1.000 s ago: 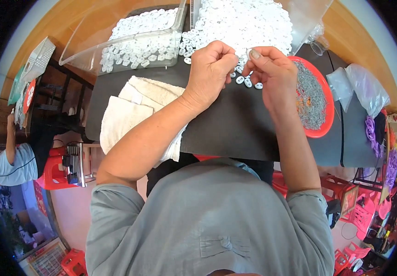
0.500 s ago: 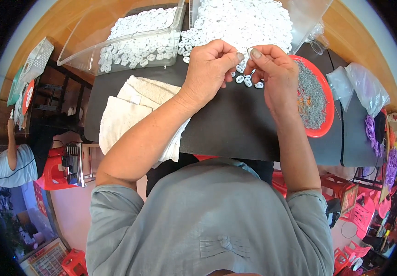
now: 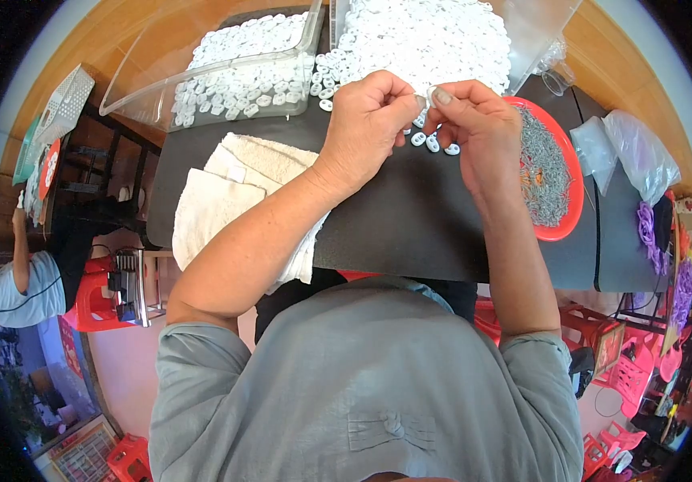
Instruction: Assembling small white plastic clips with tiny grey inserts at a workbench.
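Above the table's far part, my left hand and my right hand meet almost fingertip to fingertip. Between thumb and finger, my right hand pinches a small white plastic piece. My left hand is also closed in a pinch against it; whatever it grips is too small to make out. Several loose white oval pieces with two holes lie on the table just below the hands. To the right, partly behind my right forearm, stands a red bowl of small thin grey metal parts.
A clear bin of white pieces stands far left, beside a heaped container of white pieces. Folded cream towels lie left on the dark table. Plastic bags lie right. Another person sits far left.
The fingertips have shifted slightly, and the white piece in my right hand shows more clearly. My left wrist has turned a little; both hands stay in nearly the same place.
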Tool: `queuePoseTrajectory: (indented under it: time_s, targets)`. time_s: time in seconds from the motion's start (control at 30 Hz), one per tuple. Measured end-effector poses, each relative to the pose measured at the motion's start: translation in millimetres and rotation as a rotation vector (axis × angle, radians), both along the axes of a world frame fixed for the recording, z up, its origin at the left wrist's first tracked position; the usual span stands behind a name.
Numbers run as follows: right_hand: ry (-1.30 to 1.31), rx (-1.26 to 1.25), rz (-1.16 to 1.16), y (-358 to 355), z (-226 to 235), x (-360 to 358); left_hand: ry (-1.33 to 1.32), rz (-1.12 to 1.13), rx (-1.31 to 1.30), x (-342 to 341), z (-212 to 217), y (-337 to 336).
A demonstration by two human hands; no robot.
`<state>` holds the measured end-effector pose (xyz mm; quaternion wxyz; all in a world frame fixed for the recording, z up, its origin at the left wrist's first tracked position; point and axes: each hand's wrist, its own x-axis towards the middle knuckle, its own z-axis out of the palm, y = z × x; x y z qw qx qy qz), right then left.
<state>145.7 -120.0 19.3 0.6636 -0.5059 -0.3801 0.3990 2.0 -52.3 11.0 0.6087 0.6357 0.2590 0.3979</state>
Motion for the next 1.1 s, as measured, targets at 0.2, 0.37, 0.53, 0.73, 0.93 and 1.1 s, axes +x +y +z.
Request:
queuePoseTrajectory:
  time_s: [0.2,0.37,0.53,0.73,0.93,1.1]
  targets:
    - [-0.067,-0.066,0.046,-0.4,3.6,1.9,-0.016,-0.011,-0.023,0.7,1.6,-2.3]
    - [0.054,-0.100,0.114,-1.6,8.3,3.5,-0.026,-0.004,-0.077,0.2,-0.1,2.6]
    - [0.060,-0.103,0.138,-1.1,7.2,5.3,-0.030,-0.001,-0.084,0.4,1.4,3.0]
    - [0.001,-0.092,0.126,-0.9,3.2,6.2,-0.039,-0.058,-0.085,0.7,1.2,3.9]
    - [-0.033,-0.082,0.106,-1.5,5.7,8.4,-0.028,-0.083,-0.086,0.3,1.5,5.0]
    - [-0.080,-0.067,0.091,-1.7,3.3,2.9,-0.006,-0.062,-0.060,-1.4,3.1,3.4]
